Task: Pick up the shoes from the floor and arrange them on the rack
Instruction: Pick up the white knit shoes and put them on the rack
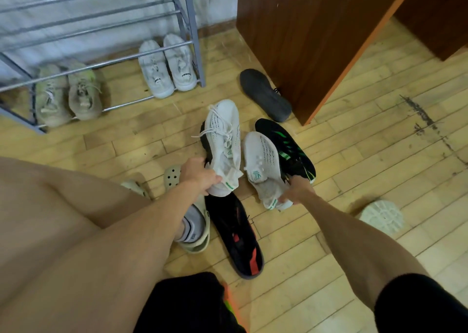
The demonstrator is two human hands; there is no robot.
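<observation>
L hand (200,174) clamped on heel/collar of a white knit sneaker (224,140), toe pointing away; looks partly lifted, can't tell if sole is off the floor. R hand (296,189) closed around heel of its mate, 2nd white sneaker (263,163), which lies against a black/green shoe (288,150).

Step, my read: pickup of the white pair, one shoe per hand. Next: raise both clear of the pile w/o dragging neighbours, carry fwd-left to the rack (187,28), set down side by side, toes same way.

Floor still holds: black/red shoe (238,239) just below L hand, dark grey shoe (264,95) sole-up by the brown cabinet (316,41), a pale shoe sole-up (382,217) far right. Beige clog (195,241) is on the person's own foot, not part of the job.

Rack contents: lowest level only, pale white pair (167,66) at right end, olive/beige pair (68,94) left of it; gap between them. Upper rails show nothing on them.
</observation>
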